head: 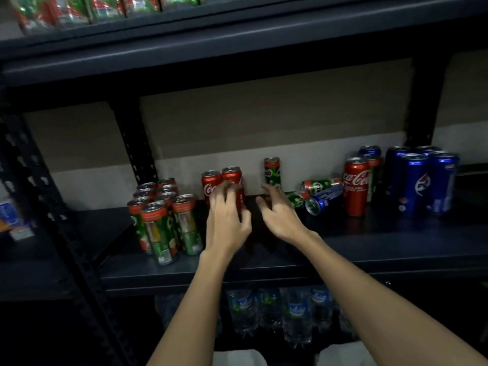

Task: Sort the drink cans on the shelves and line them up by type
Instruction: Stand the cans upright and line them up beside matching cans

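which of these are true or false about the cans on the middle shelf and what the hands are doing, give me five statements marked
1. The left hand grips a red cola can. True.
2. The right hand holds a blue can. False: it is open, fingers spread, holding nothing.
3. The green cans at the left all lie on their sides. False: that group stands upright.
4. A blue can lies on its side right of the right hand. True.
5. The tall blue cans stand at the shelf's left end. False: they stand at the right end, beside an upright red can.
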